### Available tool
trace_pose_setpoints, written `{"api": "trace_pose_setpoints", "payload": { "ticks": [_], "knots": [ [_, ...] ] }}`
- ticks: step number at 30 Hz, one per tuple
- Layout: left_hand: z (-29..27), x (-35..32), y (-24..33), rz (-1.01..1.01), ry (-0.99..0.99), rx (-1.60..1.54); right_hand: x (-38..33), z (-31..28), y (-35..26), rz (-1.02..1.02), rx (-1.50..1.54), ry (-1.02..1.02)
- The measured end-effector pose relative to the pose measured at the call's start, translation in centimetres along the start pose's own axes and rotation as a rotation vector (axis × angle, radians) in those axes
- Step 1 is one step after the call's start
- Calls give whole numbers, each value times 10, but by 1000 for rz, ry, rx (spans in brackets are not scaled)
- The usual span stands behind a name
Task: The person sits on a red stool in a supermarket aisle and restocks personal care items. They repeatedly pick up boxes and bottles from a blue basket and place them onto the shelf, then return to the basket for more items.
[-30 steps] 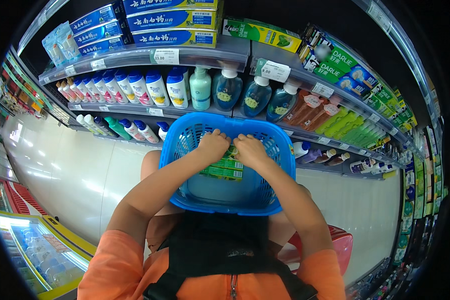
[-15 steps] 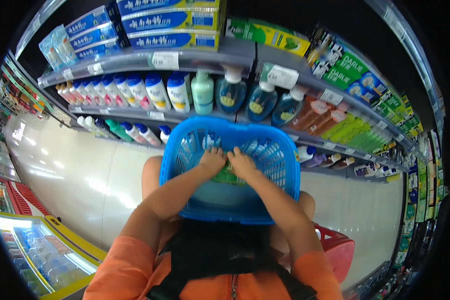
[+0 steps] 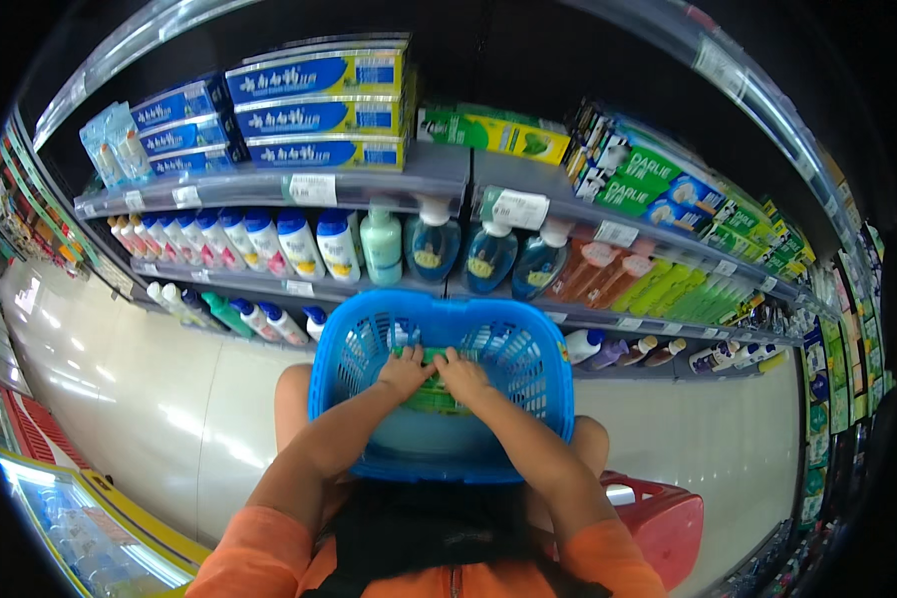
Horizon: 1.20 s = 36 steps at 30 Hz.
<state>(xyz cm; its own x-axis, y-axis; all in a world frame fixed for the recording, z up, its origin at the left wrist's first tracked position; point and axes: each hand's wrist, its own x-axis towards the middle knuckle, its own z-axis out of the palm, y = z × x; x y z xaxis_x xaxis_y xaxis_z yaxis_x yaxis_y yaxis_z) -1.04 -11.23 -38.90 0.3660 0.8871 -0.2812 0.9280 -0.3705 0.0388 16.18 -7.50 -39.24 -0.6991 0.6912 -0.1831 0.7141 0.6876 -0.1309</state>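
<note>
A blue plastic basket [image 3: 448, 311] with slotted walls sits between my knees, in front of the shelves. Inside it lie green packages [image 3: 435, 401], partly covered by my hands. My left hand [image 3: 406, 375] reaches in with its fingers curled over the far edge of the green packages. Close beside it, almost touching, my right hand [image 3: 462, 380] grips the same green packages, thumb toward the left hand. What kind of goods these packages are cannot be made out.
Ahead, shelves hold boxed toothpaste [image 3: 319, 115], shampoo bottles [image 3: 294, 244], a pale green bottle [image 3: 381, 247] and pump bottles of blue liquid [image 3: 488, 261]. A red basket [image 3: 663, 538] stands at my right. A yellow-edged glass-topped freezer [image 3: 100, 538] is at left.
The basket and both hands appear lower in the picture, as the shelves do, so my view has tilted up. My hands have come slightly closer together over the green packages.
</note>
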Motion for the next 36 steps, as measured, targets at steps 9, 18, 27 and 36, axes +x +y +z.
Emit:
{"api": "trace_pose_setpoints", "payload": {
  "ticks": [9, 18, 27, 36],
  "knots": [
    [-89, -15, -12, 27, 65, -295, -15, -141, 3, 17, 147, 136],
    [-312, -39, -3, 305, 1231, -358, -15, -347, 2, -194, 37, 1155],
    [-379, 40, -29, 112, 1168, -131, 64, -384, 51, 106, -208, 932],
    [-380, 43, -45, 30, 921, -50, 30, -393, 44, 118, -145, 718]
  ]
}}
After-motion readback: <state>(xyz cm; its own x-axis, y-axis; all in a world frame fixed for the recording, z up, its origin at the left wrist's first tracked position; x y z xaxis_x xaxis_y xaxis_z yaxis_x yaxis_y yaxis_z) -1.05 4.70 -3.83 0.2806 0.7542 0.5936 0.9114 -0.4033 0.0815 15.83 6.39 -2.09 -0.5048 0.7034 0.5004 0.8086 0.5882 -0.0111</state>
